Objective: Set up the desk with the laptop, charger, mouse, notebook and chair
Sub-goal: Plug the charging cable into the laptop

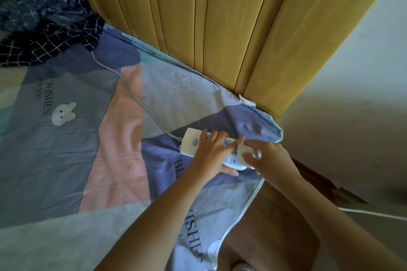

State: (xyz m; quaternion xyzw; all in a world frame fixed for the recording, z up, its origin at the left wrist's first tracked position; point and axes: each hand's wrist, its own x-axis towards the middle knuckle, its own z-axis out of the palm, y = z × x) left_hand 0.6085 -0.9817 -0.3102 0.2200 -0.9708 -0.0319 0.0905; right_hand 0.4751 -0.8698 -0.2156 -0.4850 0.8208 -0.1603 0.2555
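Two hands — left hand [212, 156] flat, pinning glossy oblong power strip [193, 141]; right hand [269, 158] gripping white charger [247, 149].

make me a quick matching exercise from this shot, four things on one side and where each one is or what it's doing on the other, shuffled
Things:
1. power strip
2. left hand
3. right hand
4. checked cloth

Descriptions:
A. bunched at the bed's far left
B. grips a white plug
C. lies on the sheet near the bed's corner
D. pressed flat on the strip

Pairs: 1-C, 2-D, 3-B, 4-A
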